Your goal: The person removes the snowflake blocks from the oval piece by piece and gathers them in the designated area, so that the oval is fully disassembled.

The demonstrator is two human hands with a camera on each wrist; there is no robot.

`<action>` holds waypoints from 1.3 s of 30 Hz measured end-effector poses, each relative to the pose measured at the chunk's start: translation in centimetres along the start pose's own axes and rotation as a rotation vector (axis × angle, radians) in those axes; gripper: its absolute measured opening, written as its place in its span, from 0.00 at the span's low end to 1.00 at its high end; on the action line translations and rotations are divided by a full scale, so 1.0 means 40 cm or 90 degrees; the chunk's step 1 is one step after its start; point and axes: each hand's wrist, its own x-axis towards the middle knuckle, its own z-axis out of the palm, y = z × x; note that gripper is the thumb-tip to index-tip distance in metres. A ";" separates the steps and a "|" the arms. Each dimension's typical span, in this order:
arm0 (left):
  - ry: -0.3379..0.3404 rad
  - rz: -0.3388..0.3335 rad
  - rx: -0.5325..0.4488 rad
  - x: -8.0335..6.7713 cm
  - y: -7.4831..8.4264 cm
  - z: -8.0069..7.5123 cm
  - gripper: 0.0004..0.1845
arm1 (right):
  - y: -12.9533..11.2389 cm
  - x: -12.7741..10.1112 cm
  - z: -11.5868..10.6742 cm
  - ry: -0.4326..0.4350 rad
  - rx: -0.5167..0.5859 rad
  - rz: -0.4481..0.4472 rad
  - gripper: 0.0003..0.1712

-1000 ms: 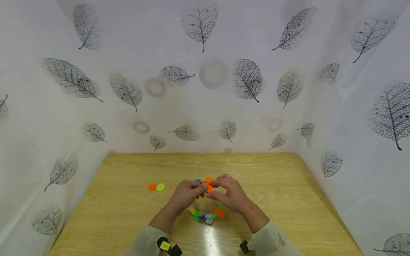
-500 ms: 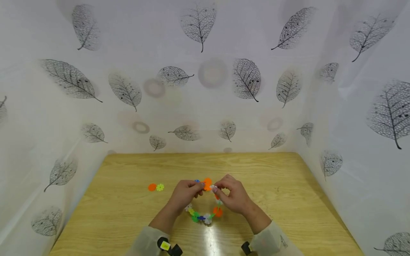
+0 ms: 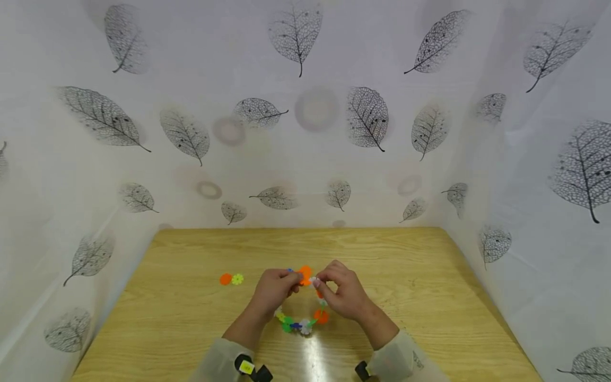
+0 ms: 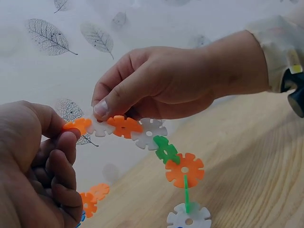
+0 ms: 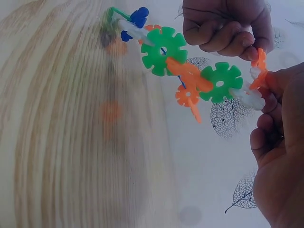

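A chain of coloured snowflake discs (image 3: 298,322) hangs in a loop between both hands above the wooden table (image 3: 420,286). My left hand (image 3: 297,280) pinches an orange disc (image 4: 78,126) at one end of the chain. My right hand (image 3: 317,282) pinches the neighbouring white disc (image 4: 99,129) with thumb and forefinger. In the left wrist view, orange, white, green and orange discs (image 4: 185,169) run downward from there. The right wrist view shows green discs (image 5: 164,50), an orange disc and a blue disc (image 5: 135,21) on the chain's other side.
A loose orange disc (image 3: 226,279) and a yellow-green disc (image 3: 237,278) lie side by side on the table, left of my hands. Leaf-patterned white sheets (image 3: 305,132) wall the table at the back and on both sides.
My right hand has drawn back slightly from the orange disc at the top. The hanging loop has swung a little to the left. The loose discs have not moved.
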 end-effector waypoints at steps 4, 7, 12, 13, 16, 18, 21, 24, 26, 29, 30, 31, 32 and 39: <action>0.004 -0.009 -0.014 -0.001 0.002 -0.011 0.16 | -0.003 0.007 0.009 -0.004 -0.001 -0.008 0.10; 0.008 -0.015 -0.034 -0.002 0.008 -0.021 0.16 | -0.007 0.014 0.015 -0.009 -0.007 -0.005 0.11; 0.013 -0.024 -0.051 -0.001 0.004 -0.022 0.16 | -0.013 0.018 0.022 -0.006 -0.022 0.000 0.12; 0.012 -0.028 -0.052 -0.001 0.004 -0.024 0.15 | -0.013 0.019 0.022 -0.007 -0.025 0.000 0.12; 0.032 -0.030 -0.079 0.001 0.009 -0.045 0.14 | -0.012 0.019 0.019 -0.001 -0.033 0.004 0.11; 0.069 -0.024 -0.090 -0.001 0.016 -0.075 0.14 | -0.010 0.015 0.011 0.013 -0.041 0.006 0.11; 0.111 0.000 -0.067 -0.006 0.034 -0.130 0.13 | -0.006 0.011 -0.004 0.021 -0.047 0.014 0.11; 0.086 0.014 0.005 -0.010 0.043 -0.171 0.16 | -0.004 0.007 -0.015 0.001 -0.046 0.032 0.09; 0.063 0.014 0.035 -0.008 0.038 -0.186 0.19 | -0.002 0.005 -0.018 -0.012 -0.047 0.046 0.09; 0.073 -0.008 0.041 -0.006 0.014 -0.206 0.22 | -0.002 -0.005 -0.019 -0.021 -0.051 0.059 0.09; 0.085 -0.012 0.038 -0.006 0.005 -0.214 0.22 | -0.002 -0.008 -0.019 -0.023 -0.051 0.061 0.09; 0.098 -0.014 0.036 -0.006 -0.004 -0.225 0.22 | -0.001 -0.011 -0.019 -0.023 -0.052 0.063 0.09; 0.112 -0.018 0.035 -0.005 -0.012 -0.237 0.23 | 0.000 -0.013 -0.018 -0.023 -0.053 0.066 0.10; 0.198 -0.041 0.052 -0.009 -0.072 -0.321 0.22 | 0.005 -0.031 -0.016 -0.010 -0.053 0.063 0.12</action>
